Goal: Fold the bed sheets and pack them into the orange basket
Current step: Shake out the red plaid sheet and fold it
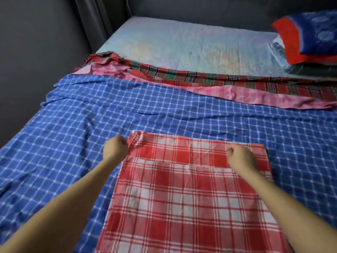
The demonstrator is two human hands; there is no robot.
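Red sheet (182, 198): left hand (116, 147), right hand (239, 156) pinch far edge.

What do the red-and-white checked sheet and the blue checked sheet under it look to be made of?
Red-and-white checked sheet: thin woven cloth, probably cotton, matte; it holds flat folds and bunches where the left hand pinches its corner. Blue checked sheet: similar light woven fabric, matte, softly wrinkled; exact fibre cannot be told.

Both bare forearms reach far. Left hand (116, 147) fisted, pinching far left corner of red checked sheet (182, 198). Right hand (240, 157) curled, pinching its far edge.
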